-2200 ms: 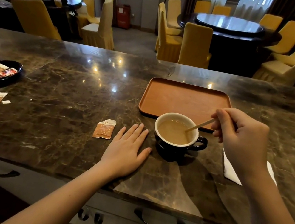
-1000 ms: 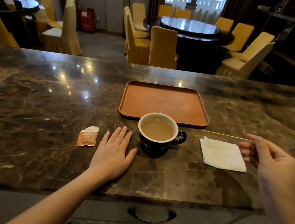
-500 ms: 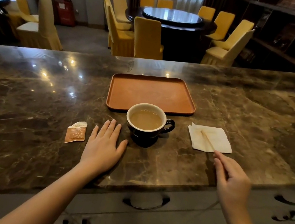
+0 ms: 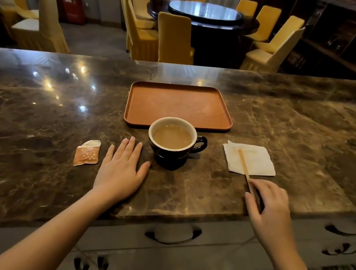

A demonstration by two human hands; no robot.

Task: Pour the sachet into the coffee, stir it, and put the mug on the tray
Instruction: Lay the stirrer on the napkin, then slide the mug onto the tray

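Note:
A black mug (image 4: 174, 158) with a white inside holds milky coffee and stands on the marble counter, just in front of the empty brown tray (image 4: 178, 101). Its handle points right. My left hand (image 4: 120, 172) lies flat on the counter, with the thumb close to the mug's left side. An opened orange sachet (image 4: 87, 153) lies left of that hand. A wooden stirrer (image 4: 244, 162) rests slanted across a white napkin (image 4: 260, 163) to the right of the mug. My right hand (image 4: 271, 206) pinches the stirrer's near end at the counter's front edge.
The marble counter (image 4: 34, 109) stretches wide to both sides, with drawers (image 4: 173, 236) under its front edge. Beyond it stand yellow-covered chairs (image 4: 175, 39) and a round dark dining table (image 4: 205, 13). Dark shelving fills the right wall.
My right hand took the stirrer out of the coffee, carried it right and laid it on the napkin. The left hand and mug stayed put. My view shifted rightward.

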